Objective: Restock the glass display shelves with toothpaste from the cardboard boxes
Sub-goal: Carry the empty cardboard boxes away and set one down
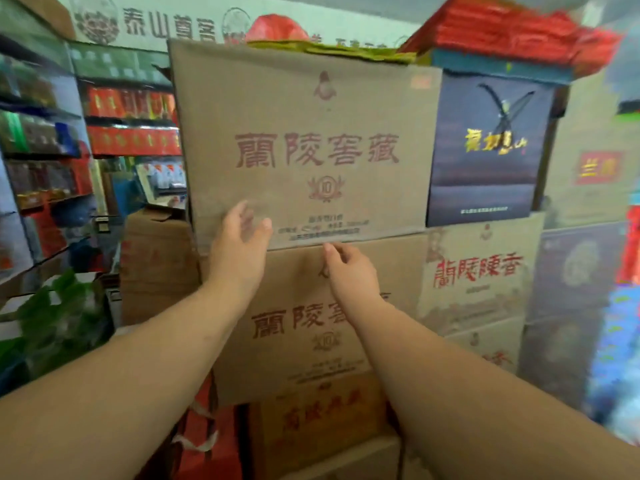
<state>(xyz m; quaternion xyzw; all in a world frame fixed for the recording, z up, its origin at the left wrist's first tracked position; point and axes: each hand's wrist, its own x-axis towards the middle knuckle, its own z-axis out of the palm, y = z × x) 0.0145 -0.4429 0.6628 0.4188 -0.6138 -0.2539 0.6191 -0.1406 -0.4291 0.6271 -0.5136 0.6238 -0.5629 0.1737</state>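
So you're right up against the stack. The top cardboard box (pixel 311 126) sits dead centre with its broad face toward you, long side running left to right and the print upright. It rests flat on a matching lower box (pixel 287 306). Big dark-red characters on the top one read 蘭陵窖藏, with a "10" inside a little wreath badge below. The fine print under that is too blurry to read. The lower box has the same print and the same "10" badge, but your right forearm covers the end of the line.

Your left hand (pixel 242 237) is spread, fingers loose and apart, laid against the lower left of the top box's face. Your right hand (pixel 351 268) is at the seam where the two boxes meet. Its fingers are curled with the tips at the top box's bottom edge, and I honestly can't tell if it's gripping anything.

To the right, a paler carton (pixel 478 271) says 蘭陵陳香 in red. Above it is a dark blue bag (pixel 485 161) with gold lettering I can't make out. The wall banner (pixel 166 26) up top starts with 泰山. The glass shelves (pixel 45 112) are off to your left, with red packs (pixel 131 140) on the racks beyond them.
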